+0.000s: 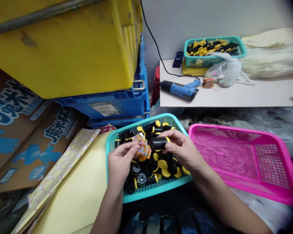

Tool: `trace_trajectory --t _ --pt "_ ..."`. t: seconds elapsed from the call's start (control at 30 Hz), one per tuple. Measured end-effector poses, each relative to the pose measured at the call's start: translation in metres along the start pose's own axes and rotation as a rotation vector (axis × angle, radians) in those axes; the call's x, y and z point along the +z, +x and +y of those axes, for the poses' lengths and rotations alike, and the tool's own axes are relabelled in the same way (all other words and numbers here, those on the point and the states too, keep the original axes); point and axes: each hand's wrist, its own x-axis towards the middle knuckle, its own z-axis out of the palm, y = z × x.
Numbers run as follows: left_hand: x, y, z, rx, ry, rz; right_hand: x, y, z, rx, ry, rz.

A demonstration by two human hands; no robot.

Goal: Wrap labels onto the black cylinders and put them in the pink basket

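My left hand (120, 161) pinches a small orange printed sticker (143, 147) over a teal basket (112, 139). The basket holds several black cylinders with yellow caps (161, 165). My right hand (182, 148) grips one black cylinder (158, 143) sideways, its end close to the sticker. Both hands hover above the middle of the basket.
An empty pink basket (244, 159) sits to the right. Yellow and blue crates (70, 48) stack at the left beside cardboard boxes (19, 130) and sticker sheets (63, 162). On a white shelf (234, 96) lie a blue heat gun (179, 90), a plastic bag (224, 73) and another teal basket (213, 48).
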Motion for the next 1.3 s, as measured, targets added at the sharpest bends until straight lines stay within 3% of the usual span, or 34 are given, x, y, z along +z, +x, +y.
trace_trajectory --t 0.3,0.53,0.73,1.0,1.3 --pt "0.005 -0.008 0.003 0.174 -0.045 -0.059 0.008 -0.002 0.003 0.053 -0.148 0.045" --pt "0.005 -0.01 0.003 0.208 -0.033 -0.113 0.011 -0.004 0.012 -0.048 -0.282 0.11" --pt "0.0 -0.01 0.011 0.154 0.006 -0.272 0.016 -0.006 0.017 -0.101 -0.083 -0.045" --pt "0.011 -0.017 0.002 0.004 -0.224 -0.343 0.023 -0.004 0.018 0.216 0.354 -0.268" --pt "0.017 -0.018 -0.004 0.036 -0.151 -0.277 0.021 0.001 0.026 0.17 0.266 -0.213"
